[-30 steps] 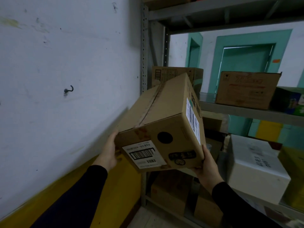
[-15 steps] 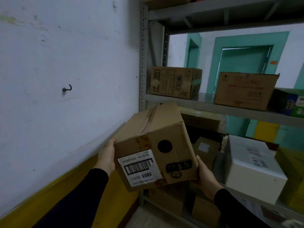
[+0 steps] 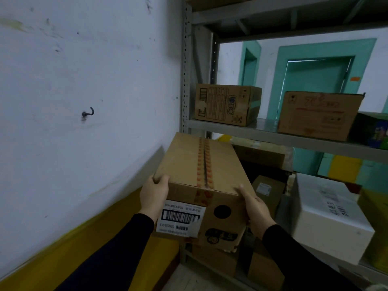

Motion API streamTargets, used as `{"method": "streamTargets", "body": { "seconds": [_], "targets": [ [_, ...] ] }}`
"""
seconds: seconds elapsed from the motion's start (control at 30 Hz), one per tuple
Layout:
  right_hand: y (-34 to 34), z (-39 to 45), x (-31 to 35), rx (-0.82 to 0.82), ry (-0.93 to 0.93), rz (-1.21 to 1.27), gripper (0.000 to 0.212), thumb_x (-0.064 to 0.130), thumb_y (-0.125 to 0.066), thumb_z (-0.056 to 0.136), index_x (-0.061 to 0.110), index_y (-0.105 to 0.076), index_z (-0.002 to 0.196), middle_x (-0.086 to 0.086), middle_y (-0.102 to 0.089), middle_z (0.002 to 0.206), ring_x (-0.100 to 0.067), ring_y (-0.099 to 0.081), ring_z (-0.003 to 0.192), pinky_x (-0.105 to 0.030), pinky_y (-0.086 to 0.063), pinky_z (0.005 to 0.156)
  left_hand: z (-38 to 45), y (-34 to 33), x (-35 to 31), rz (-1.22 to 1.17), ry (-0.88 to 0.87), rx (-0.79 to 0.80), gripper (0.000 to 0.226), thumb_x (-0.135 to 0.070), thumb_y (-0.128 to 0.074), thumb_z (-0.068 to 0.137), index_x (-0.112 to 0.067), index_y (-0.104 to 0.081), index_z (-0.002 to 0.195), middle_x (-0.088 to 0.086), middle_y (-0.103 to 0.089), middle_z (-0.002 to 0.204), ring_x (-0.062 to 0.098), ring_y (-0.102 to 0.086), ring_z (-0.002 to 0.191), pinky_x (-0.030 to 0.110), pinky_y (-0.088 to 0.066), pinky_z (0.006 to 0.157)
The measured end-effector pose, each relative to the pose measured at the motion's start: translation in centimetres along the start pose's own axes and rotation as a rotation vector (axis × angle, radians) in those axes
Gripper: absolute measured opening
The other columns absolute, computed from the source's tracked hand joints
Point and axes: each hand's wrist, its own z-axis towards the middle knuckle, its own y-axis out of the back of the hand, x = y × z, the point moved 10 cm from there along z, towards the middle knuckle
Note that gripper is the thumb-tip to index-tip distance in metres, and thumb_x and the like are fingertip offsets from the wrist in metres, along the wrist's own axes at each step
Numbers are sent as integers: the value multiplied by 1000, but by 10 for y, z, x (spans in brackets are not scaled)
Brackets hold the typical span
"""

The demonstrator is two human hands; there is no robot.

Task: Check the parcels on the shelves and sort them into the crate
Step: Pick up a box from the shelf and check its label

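Note:
I hold a brown cardboard parcel [image 3: 201, 181] in front of the metal shelving [image 3: 273, 136], level, with its orange-taped top seam facing up. Its near face carries a white barcode label, a black round hole and a dark printed logo. My left hand [image 3: 154, 193] grips the near left top corner, thumb on the top edge. My right hand [image 3: 255, 206] grips the near right edge, fingers reaching over the top corner. No crate is in view.
A white wall with a metal hook [image 3: 88, 113] runs close on the left, with a yellow band below. Two cardboard boxes [image 3: 226, 105] [image 3: 319, 115] stand on the middle shelf. A white box [image 3: 327, 215] and more brown boxes [image 3: 266, 192] fill the lower shelves.
The parcel came down from in front of the middle shelf and tipped level, so its taped top shows. Both hands shifted from the lower sides up to the near top corners.

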Motion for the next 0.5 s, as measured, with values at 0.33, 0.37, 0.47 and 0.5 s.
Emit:
{"method": "streamTargets", "body": {
  "seconds": [0.33, 0.37, 0.47, 0.5],
  "targets": [
    [17, 24, -22, -127, -132, 207, 68, 53, -68, 88, 15, -47, 141, -12, -63, 109, -30, -62, 93, -42, -50, 70, 13, 20, 29, -35, 181, 71, 73, -70, -40, 92, -19, -50, 144, 9, -54, 142, 31, -51, 130, 44, -41, 106],
    [16, 24, -23, -121, -138, 222, 66, 53, -67, 90, 15, -47, 141, -12, -63, 109, -30, -61, 91, -40, -48, 65, 14, 19, 44, -85, 260, 106, 70, -67, -46, 93, -17, -53, 142, 13, -61, 134, 33, -59, 121, 47, -46, 100],
    [15, 23, -25, -116, -154, 242, 65, 54, -63, 92, 17, -46, 142, -13, -63, 116, -29, -60, 91, -39, -44, 59, 8, 10, 67, -269, 414, 230, 51, -56, -63, 89, -20, -68, 125, 14, -75, 97, 33, -72, 90, 51, -57, 85],
    [16, 23, -25, -119, -160, 251, 64, 55, -63, 92, 17, -46, 142, -13, -62, 117, -28, -60, 91, -39, -44, 60, 9, 10, 67, -295, 413, 230, 42, -49, -65, 90, -20, -69, 120, 14, -75, 95, 33, -72, 91, 51, -58, 86]
  ]
}}
